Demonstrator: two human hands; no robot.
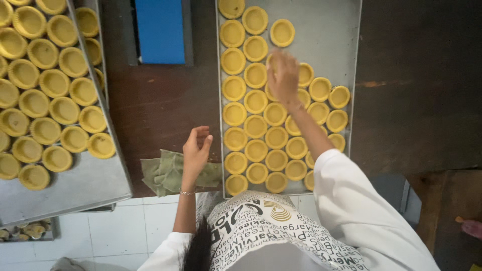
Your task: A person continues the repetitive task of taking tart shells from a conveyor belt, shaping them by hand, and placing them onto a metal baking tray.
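Note:
A metal baking tray lies on a dark wooden table, with several yellow tart shells set in rows on it. My right hand reaches over the middle of this tray, fingers down on or just above a shell; whether it grips one is hidden by the hand. My left hand hovers empty above the table to the left of the tray, fingers loosely curled and apart. A thin bracelet circles that wrist.
A second metal tray with several tart shells sits at the left. A green cloth lies on the table edge by my left hand. A blue flat object rests at the far side. White tiled floor lies below.

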